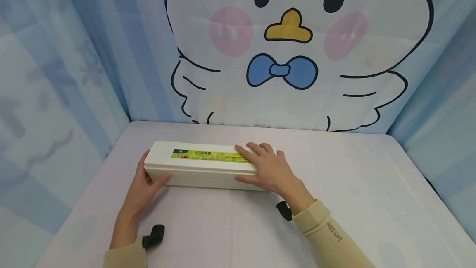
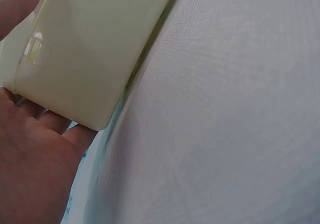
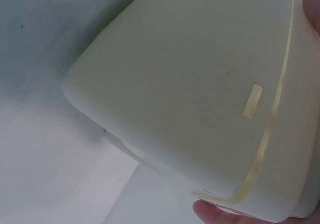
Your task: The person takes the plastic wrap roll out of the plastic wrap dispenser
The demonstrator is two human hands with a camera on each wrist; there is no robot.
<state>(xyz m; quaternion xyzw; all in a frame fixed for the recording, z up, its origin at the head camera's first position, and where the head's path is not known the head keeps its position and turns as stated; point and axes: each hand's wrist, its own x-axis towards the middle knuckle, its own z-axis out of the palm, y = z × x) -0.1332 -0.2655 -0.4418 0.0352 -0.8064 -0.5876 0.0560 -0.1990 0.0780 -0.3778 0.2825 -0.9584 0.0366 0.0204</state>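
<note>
A long white cling film box lies across the table in the head view, its lid down and a green-yellow label along the top. My left hand grips the left end, thumb on the front and the other fingers around the end face. Over the right end is my right hand, fingers spread on the lid and thumb against the front, covering part of the label. The left wrist view shows the box's front with a small clear catch. A yellowish seam under the lid shows in the right wrist view.
The table has a pale cloth over it. Behind it hangs a curtain with a cartoon bird, and blue patterned curtains close the sides. Black wrist mounts stick out at both sleeves.
</note>
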